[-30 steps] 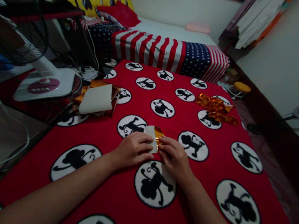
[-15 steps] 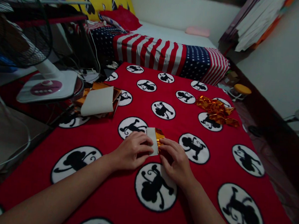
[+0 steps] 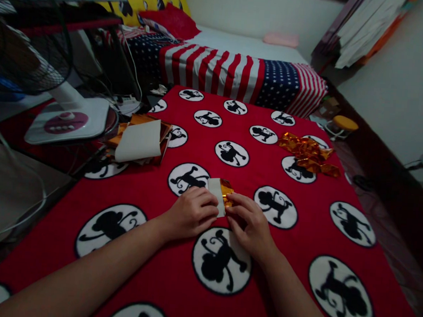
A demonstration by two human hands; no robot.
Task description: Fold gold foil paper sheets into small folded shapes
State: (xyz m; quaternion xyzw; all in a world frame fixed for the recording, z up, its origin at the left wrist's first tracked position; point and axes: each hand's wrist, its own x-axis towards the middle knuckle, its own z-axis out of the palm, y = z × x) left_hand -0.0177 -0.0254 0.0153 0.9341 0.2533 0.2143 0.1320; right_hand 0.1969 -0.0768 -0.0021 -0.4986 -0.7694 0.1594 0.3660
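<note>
A small folded paper (image 3: 216, 194), pale on the left with a shiny gold-orange strip on the right, lies on the red cloth (image 3: 198, 148) with round monkey prints. My left hand (image 3: 190, 213) is closed on its pale left part, fingertips pressed together. On the gold side, my right hand (image 3: 249, 223) has its fingers bent and pinched at the edge. The fingers cover the lower part of the paper. To the left rests a stack of gold and pale sheets (image 3: 139, 140). Several crumpled or folded gold pieces (image 3: 306, 153) lie at the right.
A white fan base (image 3: 67, 120) stands at the left beside the cloth, with cables near it. Behind is a bed with a striped and starred cover (image 3: 216, 72). A yellow-topped stool (image 3: 345, 122) is at the far right.
The left hand's fingers have drawn closer together on the paper. The whole view has shifted slightly; the right hand stays at the gold edge.
</note>
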